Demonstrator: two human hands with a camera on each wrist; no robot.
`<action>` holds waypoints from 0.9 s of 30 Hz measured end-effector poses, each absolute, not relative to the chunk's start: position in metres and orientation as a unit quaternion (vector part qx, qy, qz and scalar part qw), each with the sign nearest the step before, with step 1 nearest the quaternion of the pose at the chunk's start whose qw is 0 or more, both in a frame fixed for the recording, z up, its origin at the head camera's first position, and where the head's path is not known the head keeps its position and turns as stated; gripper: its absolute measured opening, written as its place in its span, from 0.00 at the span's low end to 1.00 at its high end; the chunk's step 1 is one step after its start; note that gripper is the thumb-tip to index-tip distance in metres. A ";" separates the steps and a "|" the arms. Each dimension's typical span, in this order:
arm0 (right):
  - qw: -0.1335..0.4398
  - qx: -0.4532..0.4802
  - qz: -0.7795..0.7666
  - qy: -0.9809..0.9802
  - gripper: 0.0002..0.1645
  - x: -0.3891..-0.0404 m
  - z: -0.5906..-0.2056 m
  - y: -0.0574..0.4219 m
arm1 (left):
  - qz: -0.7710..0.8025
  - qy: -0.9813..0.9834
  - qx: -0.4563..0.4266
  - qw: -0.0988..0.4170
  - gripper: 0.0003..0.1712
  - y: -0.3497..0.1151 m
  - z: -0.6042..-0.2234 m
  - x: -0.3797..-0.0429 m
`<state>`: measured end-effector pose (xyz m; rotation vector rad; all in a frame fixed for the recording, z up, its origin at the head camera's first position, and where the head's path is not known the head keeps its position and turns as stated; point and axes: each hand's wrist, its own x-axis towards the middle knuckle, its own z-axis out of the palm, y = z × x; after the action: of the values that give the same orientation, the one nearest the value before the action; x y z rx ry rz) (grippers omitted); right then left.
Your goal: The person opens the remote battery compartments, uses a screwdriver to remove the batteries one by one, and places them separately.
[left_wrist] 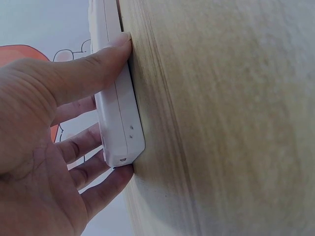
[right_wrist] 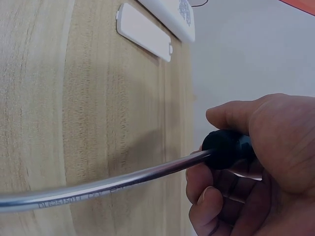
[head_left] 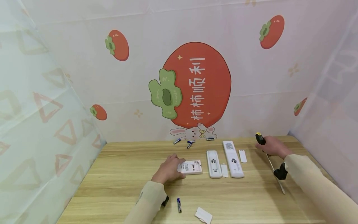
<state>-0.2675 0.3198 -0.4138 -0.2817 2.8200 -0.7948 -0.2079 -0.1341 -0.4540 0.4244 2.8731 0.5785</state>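
Observation:
My left hand (head_left: 169,169) grips a short white remote control (head_left: 193,167), which lies back up on the table with its battery compartment uncovered. In the left wrist view the thumb presses one long side of this remote (left_wrist: 115,113) and the fingers reach round its end and far side. Over the table's right part, my right hand (head_left: 274,147) holds a screwdriver (head_left: 271,163) by its black and yellow handle. The metal shaft (right_wrist: 123,179) points back toward me, and the fingers curl round the handle (right_wrist: 224,149) in the right wrist view.
Two longer white remotes (head_left: 214,164) (head_left: 233,159) lie with uncovered compartments. Battery covers (head_left: 224,170) (head_left: 242,156) lie beside them. Another cover (head_left: 203,215) and a battery (head_left: 179,205) are near the front. Several batteries (head_left: 191,141) lie along the back, by the printed backdrop (head_left: 134,77).

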 end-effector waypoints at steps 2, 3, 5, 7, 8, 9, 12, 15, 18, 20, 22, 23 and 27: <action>0.097 -0.095 -0.268 0.954 0.20 -0.268 -0.416 0.321 | 0.196 0.966 0.143 0.090 0.38 -0.134 -0.454 -0.208; 0.097 -0.096 -0.267 0.954 0.21 -0.269 -0.418 0.322 | 0.196 0.966 0.143 0.090 0.38 -0.134 -0.453 -0.208; 0.096 -0.094 -0.264 0.955 0.22 -0.270 -0.422 0.323 | 0.197 0.966 0.143 0.089 0.37 -0.134 -0.452 -0.207; 0.096 -0.092 -0.262 0.956 0.24 -0.271 -0.426 0.324 | 0.198 0.966 0.144 0.088 0.37 -0.134 -0.452 -0.207; 0.096 -0.090 -0.261 0.956 0.24 -0.272 -0.428 0.325 | 0.198 0.965 0.144 0.088 0.37 -0.134 -0.451 -0.206; 0.095 -0.091 -0.261 0.956 0.25 -0.272 -0.430 0.325 | 0.199 0.965 0.145 0.087 0.37 -0.134 -0.451 -0.206; 0.092 -0.088 -0.262 0.957 0.25 -0.272 -0.433 0.325 | 0.198 0.965 0.147 0.085 0.37 -0.134 -0.451 -0.206; 0.092 -0.085 -0.262 0.957 0.23 -0.271 -0.435 0.324 | 0.197 0.965 0.147 0.086 0.37 -0.133 -0.451 -0.205; 0.087 -0.080 -0.258 0.959 0.20 -0.271 -0.436 0.321 | 0.196 0.966 0.146 0.086 0.37 -0.133 -0.450 -0.205; 0.084 -0.077 -0.251 0.961 0.19 -0.271 -0.437 0.320 | 0.197 0.966 0.146 0.086 0.37 -0.133 -0.450 -0.205; 0.086 -0.073 -0.248 0.962 0.20 -0.270 -0.438 0.319 | 0.197 0.966 0.146 0.085 0.37 -0.133 -0.450 -0.204; 0.088 -0.071 -0.246 0.963 0.20 -0.270 -0.438 0.318 | 0.196 0.966 0.147 0.085 0.37 -0.133 -0.450 -0.205; 0.099 -0.061 -0.247 0.962 0.20 -0.271 -0.441 0.317 | 0.195 0.966 0.150 0.084 0.37 -0.134 -0.450 -0.204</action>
<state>-0.2706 0.3171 -0.4414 -0.1817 2.8461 -0.7315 -0.2042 -0.1337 -0.4503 0.4490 2.8810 0.5807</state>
